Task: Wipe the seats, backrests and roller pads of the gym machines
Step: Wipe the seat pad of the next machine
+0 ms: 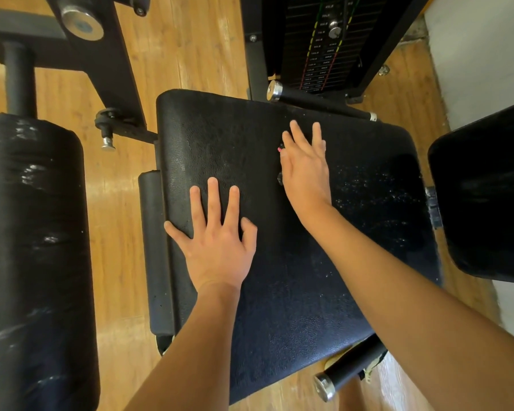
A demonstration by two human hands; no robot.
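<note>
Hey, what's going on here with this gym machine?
A person leans over the machine's black seat with both hands flat on it. The left hand presses near the seat's left edge, fingers spread. The right hand lies farther up, and something small and dark peeks out from under it, too hidden to identify. No cloth shows. Pale specks dot the seat's right side. A roller pad stands to the left.
</note>
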